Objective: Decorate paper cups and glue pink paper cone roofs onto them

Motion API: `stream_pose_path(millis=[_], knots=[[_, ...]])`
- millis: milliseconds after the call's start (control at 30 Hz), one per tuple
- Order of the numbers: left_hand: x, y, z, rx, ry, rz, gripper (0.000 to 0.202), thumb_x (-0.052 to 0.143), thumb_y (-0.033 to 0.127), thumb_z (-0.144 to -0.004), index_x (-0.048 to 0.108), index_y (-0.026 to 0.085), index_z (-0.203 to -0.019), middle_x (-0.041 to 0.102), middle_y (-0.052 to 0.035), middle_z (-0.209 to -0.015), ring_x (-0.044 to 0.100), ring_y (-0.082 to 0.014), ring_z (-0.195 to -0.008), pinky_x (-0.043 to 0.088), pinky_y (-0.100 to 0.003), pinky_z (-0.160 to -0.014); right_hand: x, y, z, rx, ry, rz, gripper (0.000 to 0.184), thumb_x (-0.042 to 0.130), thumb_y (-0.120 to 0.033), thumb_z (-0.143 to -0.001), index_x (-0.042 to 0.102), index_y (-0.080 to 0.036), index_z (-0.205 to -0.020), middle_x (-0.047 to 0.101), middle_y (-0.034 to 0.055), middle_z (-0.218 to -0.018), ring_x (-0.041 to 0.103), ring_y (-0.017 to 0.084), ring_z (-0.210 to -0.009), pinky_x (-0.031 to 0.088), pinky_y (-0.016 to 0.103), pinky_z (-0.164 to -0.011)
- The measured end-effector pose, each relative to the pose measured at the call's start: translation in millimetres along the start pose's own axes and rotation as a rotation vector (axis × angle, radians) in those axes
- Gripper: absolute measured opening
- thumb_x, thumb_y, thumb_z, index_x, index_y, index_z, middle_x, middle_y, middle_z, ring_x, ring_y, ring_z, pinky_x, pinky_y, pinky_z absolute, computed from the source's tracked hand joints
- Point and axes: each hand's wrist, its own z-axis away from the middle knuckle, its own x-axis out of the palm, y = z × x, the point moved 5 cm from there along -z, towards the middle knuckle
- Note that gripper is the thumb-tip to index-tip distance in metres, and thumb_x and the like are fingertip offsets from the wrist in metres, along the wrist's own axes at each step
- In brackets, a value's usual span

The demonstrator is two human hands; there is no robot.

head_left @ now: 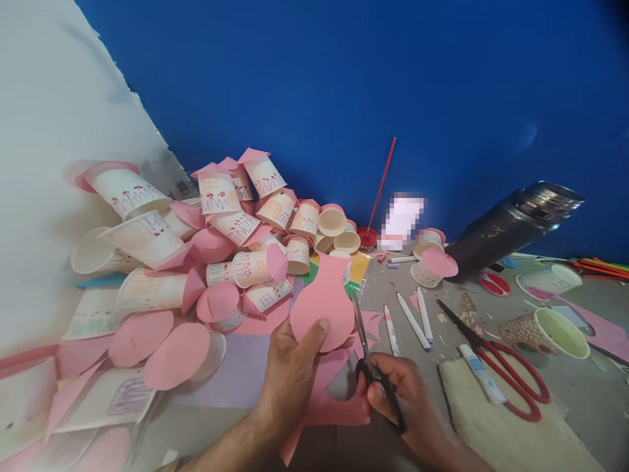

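A partly cut piece of pink paper (324, 301), round below with a wider neck on top, is pinched in my left hand (292, 373), thumb flat on its front. My right hand (393, 387) grips black-handled scissors (362, 328), fingers through the loops. The blades point upward along the paper's right edge; whether they touch it I cannot tell. Beneath both hands lie pink paper offcuts (339, 413) and a lilac sheet (221, 380).
Decorated paper cups (219, 193) with pink tops pile up on the left. White markers (413, 320), red-handled scissors (515, 377) on a cloth (506, 426), a glue tube (481, 373), a patterned cup (525, 334) and a dark flask (506, 223) stand or lie to the right. A blue wall (344, 85) closes the back.
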Motion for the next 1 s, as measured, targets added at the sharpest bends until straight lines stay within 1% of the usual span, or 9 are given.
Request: stream_pose_path(millis=[233, 400, 533, 600, 700, 767, 833, 1000], knots=[[-5.5, -3.6, -3.3, 0.021, -0.018, 0.006, 0.045, 0.08, 0.043, -0.078, 0.077, 0.011, -0.109, 0.08, -0.0123, -0.089, 0.076, -0.0293, -0.083, 0.063, -0.037, -0.074, 1.4, -3.7, -0.7, 0.026, 0.055, 0.041, 0.073, 0.062, -0.092, -0.066, 0.056, -0.02, -0.061, 0.056, 0.0024, -0.055, 0.049, 0.014, -0.054, 0.04, 0.023, -0.048], [-7.1, -3.1, -3.9, 0.022, -0.013, 0.018, 0.044, 0.081, 0.042, -0.077, 0.078, 0.012, -0.108, 0.08, -0.012, -0.086, 0.076, -0.0294, -0.082, 0.063, -0.038, -0.073, 2.1, -6.7, -1.6, 0.033, 0.037, 0.05, 0.069, 0.065, -0.087, -0.068, 0.053, -0.02, -0.058, 0.054, 0.0014, -0.052, 0.047, 0.013, -0.052, 0.04, 0.024, -0.049], [-7.7, -2.6, -3.5, 0.012, -0.014, 0.013, 0.043, 0.081, 0.042, -0.076, 0.078, 0.012, -0.107, 0.079, -0.012, -0.086, 0.075, -0.0293, -0.08, 0.063, -0.037, -0.071, 0.7, -2.5, -1.4, 0.012, 0.036, 0.016, 0.067, 0.065, -0.085, -0.07, 0.054, -0.02, -0.058, 0.052, 0.0002, -0.051, 0.045, 0.012, -0.05, 0.04, 0.024, -0.05], [-7.3, -2.4, -3.0, 0.005, -0.03, 0.01, 0.042, 0.08, 0.041, -0.078, 0.078, 0.012, -0.108, 0.079, -0.012, -0.088, 0.075, -0.0286, -0.081, 0.062, -0.037, -0.071, 0.5, 0.8, -1.0, 0.017, 0.01, -0.007, 0.069, 0.064, -0.087, -0.07, 0.057, -0.019, -0.061, 0.054, 0.001, -0.054, 0.047, 0.013, -0.052, 0.04, 0.025, -0.052], [-5.6, -1.1, -2.2, 0.005, -0.073, 0.005, 0.036, 0.076, 0.038, -0.082, 0.078, 0.012, -0.108, 0.079, -0.0113, -0.09, 0.074, -0.0268, -0.081, 0.06, -0.035, -0.072, 0.7, 3.8, -0.4, 0.032, -0.066, -0.049, 0.074, 0.06, -0.091, -0.07, 0.063, -0.017, -0.07, 0.059, 0.0025, -0.061, 0.05, 0.013, -0.057, 0.04, 0.025, -0.057], [-5.3, 1.6, -2.1, 0.027, -0.084, -0.032, 0.033, 0.076, 0.036, -0.083, 0.078, 0.012, -0.105, 0.079, -0.0106, -0.091, 0.073, -0.0257, -0.081, 0.059, -0.034, -0.073, 0.1, 3.5, 0.0, 0.031, -0.11, -0.075, 0.076, 0.058, -0.092, -0.071, 0.065, -0.016, -0.073, 0.06, 0.0027, -0.063, 0.05, 0.013, -0.058, 0.039, 0.025, -0.059], [-4.9, 3.9, -2.0, 0.038, -0.099, -0.061, 0.032, 0.076, 0.035, -0.082, 0.079, 0.012, -0.103, 0.079, -0.01, -0.09, 0.072, -0.0253, -0.08, 0.058, -0.034, -0.074, -1.7, 2.1, 0.7, 0.028, -0.129, -0.074, 0.077, 0.057, -0.092, -0.072, 0.066, -0.016, -0.074, 0.058, 0.002, -0.062, 0.049, 0.013, -0.058, 0.039, 0.025, -0.059], [-2.3, 3.2, -1.0, -0.032, -0.19, 0.0, 0.03, 0.078, 0.032, -0.077, 0.079, 0.012, -0.099, 0.079, -0.01, -0.083, 0.072, -0.0259, -0.074, 0.056, -0.032, -0.064, -5.7, -5.6, 3.0, 0.009, -0.134, -0.039, 0.075, 0.056, -0.093, -0.071, 0.064, -0.018, -0.073, 0.056, 0.0004, -0.056, 0.047, 0.013, -0.052, 0.039, 0.026, -0.058]])
